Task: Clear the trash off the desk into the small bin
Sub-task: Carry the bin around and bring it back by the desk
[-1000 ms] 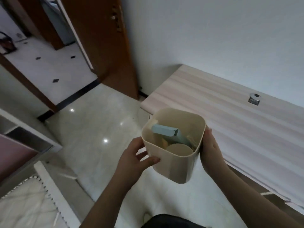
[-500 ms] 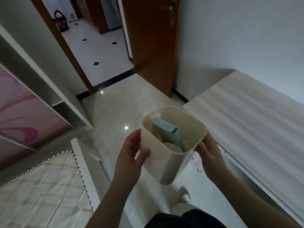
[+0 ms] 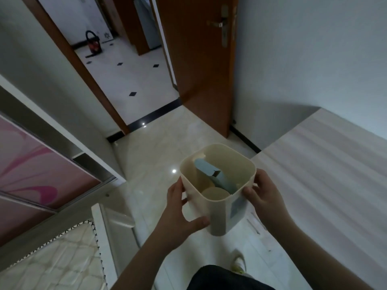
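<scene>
I hold a small cream bin in the air above the floor, left of the desk. My left hand grips its left wall, thumb across the front. My right hand grips the right rim. Inside the bin a pale blue carton leans upright, and a round tan disc lies below it. The part of the desk top in view is bare pale wood.
An open brown door and doorway lie ahead, leading to a white tiled hall. A pink-fronted wardrobe stands at the left. A bed corner sits at lower left. Glossy floor tiles stretch between them.
My view has swung left, away from the desk and toward the doorway. The bin stays held in both hands and has turned slightly in my grip.
</scene>
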{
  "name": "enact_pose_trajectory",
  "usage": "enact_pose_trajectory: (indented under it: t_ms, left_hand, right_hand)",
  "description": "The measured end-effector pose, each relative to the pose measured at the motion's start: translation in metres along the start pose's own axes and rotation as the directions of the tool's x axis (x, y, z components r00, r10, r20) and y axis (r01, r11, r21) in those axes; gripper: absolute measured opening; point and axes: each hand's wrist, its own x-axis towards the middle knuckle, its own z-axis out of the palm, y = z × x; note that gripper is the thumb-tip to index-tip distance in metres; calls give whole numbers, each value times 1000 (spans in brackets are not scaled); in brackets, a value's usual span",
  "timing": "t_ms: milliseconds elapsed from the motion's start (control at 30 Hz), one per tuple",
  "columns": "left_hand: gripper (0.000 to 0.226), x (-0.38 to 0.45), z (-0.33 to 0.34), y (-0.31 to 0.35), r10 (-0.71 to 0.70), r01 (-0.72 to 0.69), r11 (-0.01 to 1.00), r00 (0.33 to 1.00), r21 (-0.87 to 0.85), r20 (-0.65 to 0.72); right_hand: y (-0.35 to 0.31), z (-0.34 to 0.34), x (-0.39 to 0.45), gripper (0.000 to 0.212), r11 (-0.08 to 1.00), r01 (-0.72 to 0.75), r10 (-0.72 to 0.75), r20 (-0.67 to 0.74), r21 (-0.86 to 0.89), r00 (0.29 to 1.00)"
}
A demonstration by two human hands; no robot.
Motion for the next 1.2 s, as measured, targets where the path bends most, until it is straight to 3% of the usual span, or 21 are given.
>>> enact_pose_trajectory:
  t_ms: [333, 633, 800, 1000, 1200]
  left_hand:
    - [128, 67, -15, -2, -33, 16, 993, 990, -118, -139]
    - [115, 137, -100, -42, -83, 33, 970, 976, -241, -201]
    - [108, 190, -167, -56, -44, 3, 970, 986, -243, -163]
    - [103, 247, -226, -66, -5, -13, 978, 996, -209, -86]
    - [98, 309, -229, -69, 54, -50, 984, 998, -172, 22]
  right_hand:
    - [-9, 24, 75, 48, 990, 100, -97, 31, -104, 995]
    - [-33, 100, 159, 50, 994, 103, -101, 80, -30, 992]
    - [-47, 156, 212, 28, 997, 82, -82, -11, 8, 997]
    - [-58, 194, 259, 40, 999, 41, -42, -55, -25, 998]
    - [-58, 185, 290, 44, 1000, -8, 5, -147, -15, 989]
